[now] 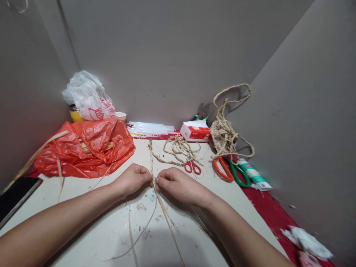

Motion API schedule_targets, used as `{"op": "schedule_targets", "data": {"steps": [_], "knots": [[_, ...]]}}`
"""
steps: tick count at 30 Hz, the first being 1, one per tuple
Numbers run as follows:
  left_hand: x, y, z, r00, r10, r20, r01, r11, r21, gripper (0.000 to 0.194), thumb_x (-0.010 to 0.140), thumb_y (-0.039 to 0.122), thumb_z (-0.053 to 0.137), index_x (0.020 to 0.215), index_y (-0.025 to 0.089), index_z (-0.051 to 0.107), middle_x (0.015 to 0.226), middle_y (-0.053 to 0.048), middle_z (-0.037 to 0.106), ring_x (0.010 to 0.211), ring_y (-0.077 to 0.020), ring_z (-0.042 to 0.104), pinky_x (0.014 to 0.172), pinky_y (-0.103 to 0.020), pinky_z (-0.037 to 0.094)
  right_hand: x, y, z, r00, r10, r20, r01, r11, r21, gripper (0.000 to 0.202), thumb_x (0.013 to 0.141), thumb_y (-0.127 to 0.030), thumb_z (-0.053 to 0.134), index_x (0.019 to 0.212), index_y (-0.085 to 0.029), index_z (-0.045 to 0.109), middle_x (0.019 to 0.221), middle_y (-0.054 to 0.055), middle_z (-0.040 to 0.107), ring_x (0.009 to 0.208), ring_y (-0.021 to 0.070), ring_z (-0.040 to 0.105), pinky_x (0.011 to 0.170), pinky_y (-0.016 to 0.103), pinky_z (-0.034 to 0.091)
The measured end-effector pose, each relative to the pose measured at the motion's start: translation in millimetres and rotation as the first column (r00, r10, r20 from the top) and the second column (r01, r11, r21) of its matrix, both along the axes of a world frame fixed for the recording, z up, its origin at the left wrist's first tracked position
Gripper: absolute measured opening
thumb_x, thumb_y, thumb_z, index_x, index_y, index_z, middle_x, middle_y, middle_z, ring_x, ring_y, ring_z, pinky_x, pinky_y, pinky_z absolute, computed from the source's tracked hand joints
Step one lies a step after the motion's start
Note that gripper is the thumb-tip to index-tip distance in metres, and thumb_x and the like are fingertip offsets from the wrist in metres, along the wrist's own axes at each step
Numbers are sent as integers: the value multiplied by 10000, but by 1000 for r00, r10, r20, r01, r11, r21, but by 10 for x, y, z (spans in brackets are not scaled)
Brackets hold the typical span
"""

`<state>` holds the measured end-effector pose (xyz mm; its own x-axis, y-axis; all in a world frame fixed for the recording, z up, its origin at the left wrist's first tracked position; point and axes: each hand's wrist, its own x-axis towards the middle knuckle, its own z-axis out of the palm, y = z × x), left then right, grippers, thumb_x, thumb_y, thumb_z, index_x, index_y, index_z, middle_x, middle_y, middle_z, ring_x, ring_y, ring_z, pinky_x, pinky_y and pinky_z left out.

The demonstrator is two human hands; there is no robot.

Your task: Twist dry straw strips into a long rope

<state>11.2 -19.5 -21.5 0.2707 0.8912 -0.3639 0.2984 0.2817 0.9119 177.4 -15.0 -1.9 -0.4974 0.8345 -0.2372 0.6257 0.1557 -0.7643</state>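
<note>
A thin braid of straw-coloured fibre [151, 159] runs from the far part of the white board [111, 237] toward me. My left hand [136, 178] pinches it from the left, thumb and fingers closed. Opposite, my right hand [174, 184] is closed on the same spot, its fingertips almost touching the left ones. Below the fingers, loose fibre strands [166, 213] fan out across the board. Beyond my hands the finished braid continues into a loose coil [179, 148]. The exact crossing of strands between my fingertips is partly hidden.
Red-handled scissors [192, 167] lie by the coil. On the right are larger orange and green handles [233, 172], a tangled rope pile [224, 137], a tissue box [196, 131] and a tube [254, 175]. A red plastic bag [91, 155] and a phone [18, 196] are left.
</note>
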Motion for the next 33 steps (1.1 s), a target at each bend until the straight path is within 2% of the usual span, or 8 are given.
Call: {"op": "schedule_targets", "data": {"steps": [8, 12, 18, 20, 22, 25, 29, 33], "knots": [[-31, -18, 18, 984, 18, 176, -4, 997, -78, 283, 677, 268, 514, 459, 195, 350, 351, 93, 254, 312, -40, 157, 338, -231, 75, -227, -245, -101, 983, -41, 178, 5, 980, 198, 262, 789, -186, 384, 657, -140, 606, 666, 65, 631, 601, 134, 519, 536, 234, 296], [-26, -44, 29, 981, 9, 192, 7, 997, -83, 146, 665, 250, 538, 551, 171, 493, 356, 93, 314, 313, -40, 191, 338, -216, 95, -267, -357, -52, 943, -62, 327, -38, 955, 293, 310, 822, -204, 353, 711, -146, 636, 740, 110, 670, 630, 162, 550, 542, 261, 284], [-91, -11, 126, 969, 18, 246, 1, 997, -77, 137, 687, 273, 588, 686, 138, 609, 349, 100, 301, 316, -39, 165, 336, -211, 94, -117, -495, 350, 898, 418, 135, -421, 907, -5, 242, 775, -333, 535, 637, -156, 627, 563, 13, 588, 487, 93, 437, 470, 214, 278], [-139, 13, 161, 954, 10, 301, 21, 995, -98, 126, 691, 267, 601, 684, 141, 598, 361, 106, 276, 324, -38, 146, 333, -207, 96, -39, -415, 415, 956, 291, -37, -293, 954, -56, 323, 798, -397, 524, 601, -149, 588, 507, -5, 537, 464, 86, 429, 458, 201, 304], [-174, 30, 182, 935, -2, 354, 53, 990, -134, 118, 695, 262, 609, 687, 147, 584, 376, 110, 261, 335, -36, 134, 334, -200, 98, 0, -282, 380, 978, -58, -200, 55, 998, -18, 359, 823, -422, 490, 593, -152, 543, 505, -5, 520, 478, 94, 457, 476, 201, 354], [-183, 42, 170, 918, -24, 395, 94, 983, -160, 125, 707, 270, 615, 695, 155, 570, 387, 111, 252, 345, -37, 128, 335, -193, 99, -53, -110, 180, 811, -382, -442, 361, 923, -135, 261, 787, -419, 553, 755, -160, 568, 670, 18, 589, 615, 118, 547, 547, 210, 433], [-150, 51, 100, 928, -64, 367, 118, 985, -127, 171, 722, 275, 601, 626, 157, 525, 382, 97, 292, 339, -35, 143, 330, -196, 97, -202, -67, -98, 735, -425, -528, 99, 838, -537, 272, 778, -427, 564, 824, -160, 542, 671, 7, 571, 535, 93, 533, 467, 191, 428], [-137, 52, 68, 948, -89, 307, 124, 988, -96, 171, 722, 292, 598, 640, 153, 540, 394, 95, 308, 343, -38, 161, 330, -199, 113, -186, -64, -168, 803, -349, -483, 17, 823, -567, 347, 799, -466, 534, 643, -175, 425, 473, -79, 378, 325, 24, 224, 291, 152, 148]]}}
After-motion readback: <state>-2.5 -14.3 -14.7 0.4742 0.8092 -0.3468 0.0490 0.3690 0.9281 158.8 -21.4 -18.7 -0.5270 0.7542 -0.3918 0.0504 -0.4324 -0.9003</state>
